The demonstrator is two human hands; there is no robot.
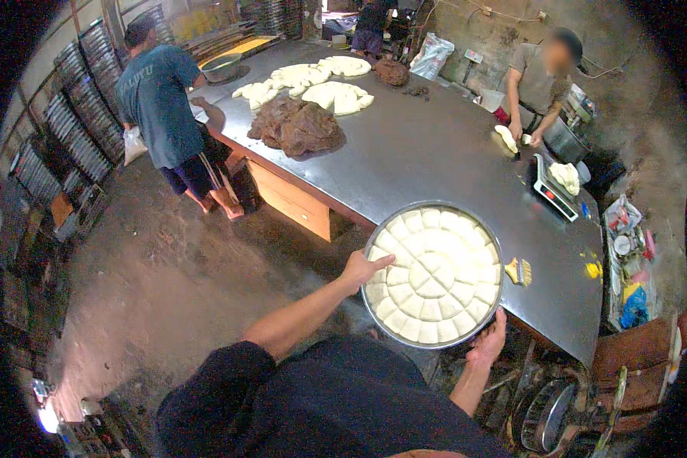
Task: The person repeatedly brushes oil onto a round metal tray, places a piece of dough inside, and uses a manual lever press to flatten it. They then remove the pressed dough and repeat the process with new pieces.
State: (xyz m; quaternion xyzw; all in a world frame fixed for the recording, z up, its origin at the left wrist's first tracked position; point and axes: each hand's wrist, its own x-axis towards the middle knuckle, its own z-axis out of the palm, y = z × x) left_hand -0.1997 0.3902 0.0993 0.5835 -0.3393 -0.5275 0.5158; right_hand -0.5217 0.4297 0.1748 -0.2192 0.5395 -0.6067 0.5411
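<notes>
A round metal pan (500,252) is held level between my two hands, partly over the near edge of the table. Pale dough (432,275) fills it, scored into rings of small pieces with quarters at the centre. My left hand (366,269) grips the pan's left rim, thumb over the top. At the lower right, my right hand (488,339) holds the side of the pan, its fingertips partly hidden beneath. Just right of the pan lies a brush (518,272) with a yellow handle.
Brown dough (297,129) and pale dough pieces (338,97) lie across the long metal table (401,154). One person (160,109) stands at the left. Another (538,86) handles dough beside a digital scale (552,192). A cluttered tray (630,263) stands right; more pans (544,415) sit below.
</notes>
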